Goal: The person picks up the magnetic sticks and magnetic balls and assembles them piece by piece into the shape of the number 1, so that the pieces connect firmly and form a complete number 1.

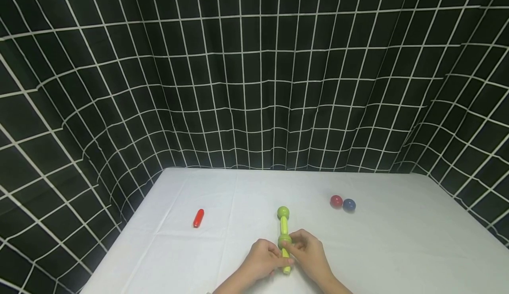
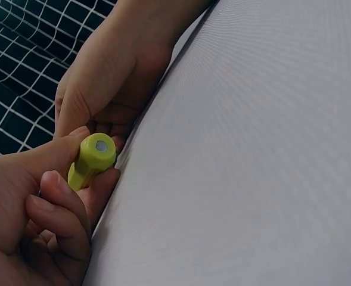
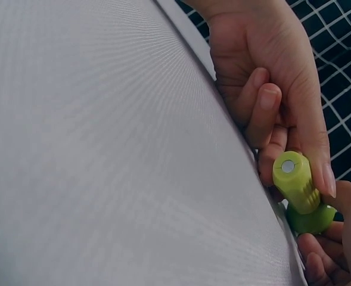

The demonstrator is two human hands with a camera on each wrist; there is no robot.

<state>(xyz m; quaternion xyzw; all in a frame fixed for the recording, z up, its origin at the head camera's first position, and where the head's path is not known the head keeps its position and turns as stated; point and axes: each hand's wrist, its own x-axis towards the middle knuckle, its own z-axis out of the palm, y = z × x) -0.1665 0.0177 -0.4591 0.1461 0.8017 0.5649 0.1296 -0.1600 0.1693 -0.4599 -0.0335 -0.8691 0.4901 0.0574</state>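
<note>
A yellow-green stick (image 1: 284, 226) lies lengthwise on the table, with a green ball (image 1: 283, 212) at its far end and a second green ball (image 1: 284, 239) at its near end. From that second ball a near stick (image 1: 286, 270) points toward the person, a small silver disc in its end face. My left hand (image 1: 262, 258) pinches this near stick between thumb and fingers. The right hand (image 1: 311, 252) grips the second ball, thumb on its near side. In the right wrist view, the near stick (image 3: 297, 185) meets the ball (image 3: 311, 219) between both hands.
A short red stick (image 1: 198, 218) lies on the white tablecloth (image 1: 191, 258) at the left. Toward the back right, a red ball (image 1: 336, 201) and a blue ball (image 1: 349, 205) sit side by side. A dark curtain with a white grid (image 1: 254, 73) surrounds the table's back and sides.
</note>
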